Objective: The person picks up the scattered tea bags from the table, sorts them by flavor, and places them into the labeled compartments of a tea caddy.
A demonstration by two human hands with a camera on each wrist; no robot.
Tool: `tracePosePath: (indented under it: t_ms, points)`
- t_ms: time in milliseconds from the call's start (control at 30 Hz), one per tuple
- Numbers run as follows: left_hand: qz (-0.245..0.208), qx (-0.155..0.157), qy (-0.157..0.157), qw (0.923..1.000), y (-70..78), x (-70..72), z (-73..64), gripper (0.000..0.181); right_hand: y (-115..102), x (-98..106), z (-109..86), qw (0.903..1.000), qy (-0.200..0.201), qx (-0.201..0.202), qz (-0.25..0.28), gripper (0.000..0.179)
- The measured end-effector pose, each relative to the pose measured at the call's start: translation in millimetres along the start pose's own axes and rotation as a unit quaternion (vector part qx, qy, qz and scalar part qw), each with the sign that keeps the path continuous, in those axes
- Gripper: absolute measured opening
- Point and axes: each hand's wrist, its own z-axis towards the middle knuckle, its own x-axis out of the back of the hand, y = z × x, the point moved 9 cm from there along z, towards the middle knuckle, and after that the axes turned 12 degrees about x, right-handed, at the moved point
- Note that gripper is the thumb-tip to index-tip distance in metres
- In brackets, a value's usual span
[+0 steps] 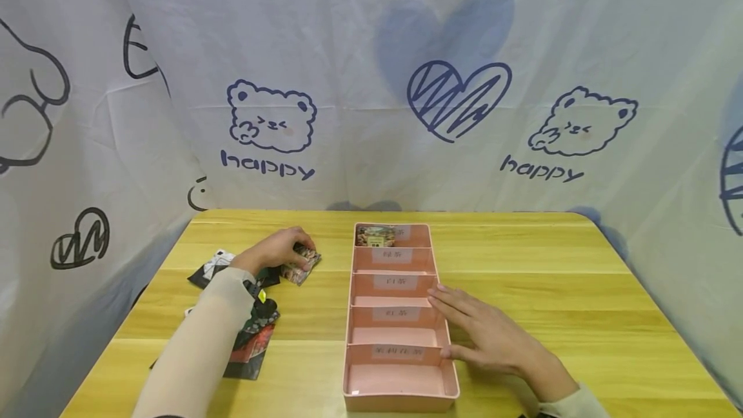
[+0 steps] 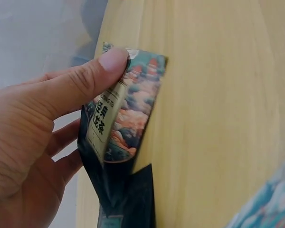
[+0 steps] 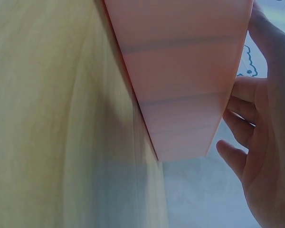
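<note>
My left hand (image 1: 278, 251) pinches a tea sachet (image 2: 133, 111) between thumb and fingers, left of the pink box. The sachet has a colourful cloud pattern, a cream label with dark characters and a dark back. A long pink divided box (image 1: 397, 382) stands on the table, with paper labels along its compartments. One patterned sachet (image 1: 374, 236) lies in its farthest compartment. At the box's right side, my right hand (image 1: 493, 334) touches the upper rim with fingertips and thumb, fingers loosely extended. The right wrist view shows the hand (image 3: 268, 128) beside the box's outer wall (image 3: 180, 71).
More sachets lie on the table's left, some hidden under my left forearm: a black-and-white one (image 1: 217, 264) at the back and a red-and-black one (image 1: 251, 353) nearer. A white cloth (image 1: 360, 50) printed with bears and hearts hangs behind the wooden table (image 1: 540, 263).
</note>
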Motion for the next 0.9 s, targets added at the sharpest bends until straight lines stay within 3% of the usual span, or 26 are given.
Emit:
tracePosePath:
  t_ms: [133, 300, 600, 900]
  points:
    - [-0.027, -0.003, 0.011, 0.9996, 2.5, 2.9, 0.0, 0.021, -0.7, 0.2, 0.5, 1.0000, 0.004, 0.005, 0.001, 0.080]
    - [-0.064, 0.009, 0.015, 0.9978, 4.5, 7.4, -0.9, 0.027, -1.3, 0.3, 0.6, 0.9999, 0.010, 0.007, 0.000, 0.080]
    - [-0.066, 0.035, 0.033, 0.9967, 15.5, 21.8, -7.2, 0.025, -0.8, 1.7, 0.6, 0.9999, 0.014, 0.006, -0.006, 0.080]
    - [-0.083, 0.032, 0.084, 0.9925, 24.1, 37.9, -11.9, 0.021, -0.7, 1.8, 1.6, 0.9999, 0.013, 0.006, -0.002, 0.080]
